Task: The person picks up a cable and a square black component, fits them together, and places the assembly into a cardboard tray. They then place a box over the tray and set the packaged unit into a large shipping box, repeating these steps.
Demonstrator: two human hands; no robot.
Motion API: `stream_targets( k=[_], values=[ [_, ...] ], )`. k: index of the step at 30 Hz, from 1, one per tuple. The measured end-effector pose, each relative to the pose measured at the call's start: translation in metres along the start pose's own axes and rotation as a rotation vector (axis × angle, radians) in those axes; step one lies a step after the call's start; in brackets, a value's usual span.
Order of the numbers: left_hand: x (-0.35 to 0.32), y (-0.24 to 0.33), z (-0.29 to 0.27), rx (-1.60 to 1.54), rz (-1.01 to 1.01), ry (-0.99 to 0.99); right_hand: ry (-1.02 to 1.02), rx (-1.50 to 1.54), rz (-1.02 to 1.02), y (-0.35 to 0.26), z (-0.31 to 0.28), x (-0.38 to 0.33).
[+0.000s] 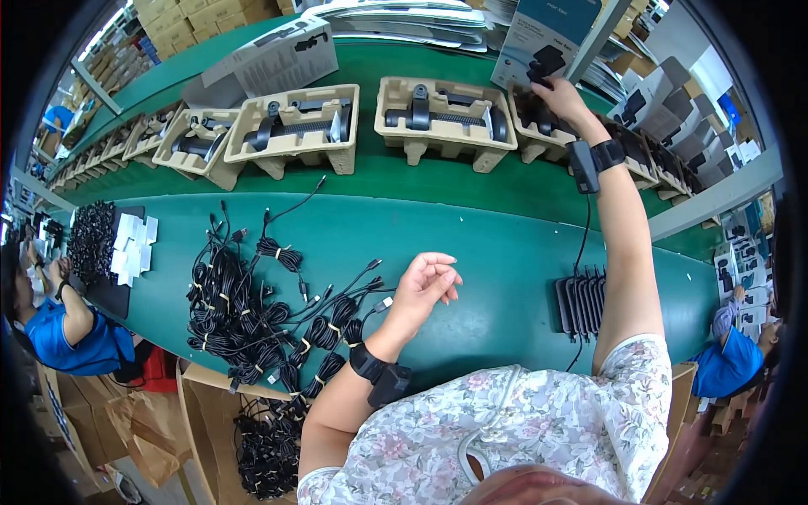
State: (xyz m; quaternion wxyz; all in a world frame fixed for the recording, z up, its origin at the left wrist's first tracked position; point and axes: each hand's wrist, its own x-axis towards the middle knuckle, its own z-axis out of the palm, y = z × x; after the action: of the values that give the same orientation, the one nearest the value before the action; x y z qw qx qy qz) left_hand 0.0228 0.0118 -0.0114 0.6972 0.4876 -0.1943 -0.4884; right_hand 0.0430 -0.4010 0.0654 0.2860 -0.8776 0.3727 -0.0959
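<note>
The left hand [427,284] is half-curled, empty; any grip by the right hand [564,99] before one lettered teal-and-white cardboard box [543,29] cannot be told.

Print check: teal-and-white box [526,52], upright at back R, has a short line of white lettering nr top, smaller lines below, above a pic of a blk device. White-gray box [290,63], back L, has a dark device pic + rows of fine gray marks; can't tell txt from drawing. Pale boxes [665,94], far R, show dark pics; any txt there too sm/blurry to make out.
</note>
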Motion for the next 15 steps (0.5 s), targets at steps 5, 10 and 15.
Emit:
stream_targets(
  k=[5, 10, 15],
  values=[
    [0.001, -0.002, -0.001, -0.006, 0.002, -0.004, 0.119, -0.664, -0.174, 0.008, 0.008, -0.001],
    [-0.002, -0.002, -0.004, 0.001, 0.040, 0.026, -0.026, -0.929, -0.244, 0.006, 0.025, 0.013],
    [-0.003, -0.005, -0.008, -0.006, 0.048, 0.033, 0.179, -0.850, -0.231, 0.005, 0.063, 0.024]
  ],
)
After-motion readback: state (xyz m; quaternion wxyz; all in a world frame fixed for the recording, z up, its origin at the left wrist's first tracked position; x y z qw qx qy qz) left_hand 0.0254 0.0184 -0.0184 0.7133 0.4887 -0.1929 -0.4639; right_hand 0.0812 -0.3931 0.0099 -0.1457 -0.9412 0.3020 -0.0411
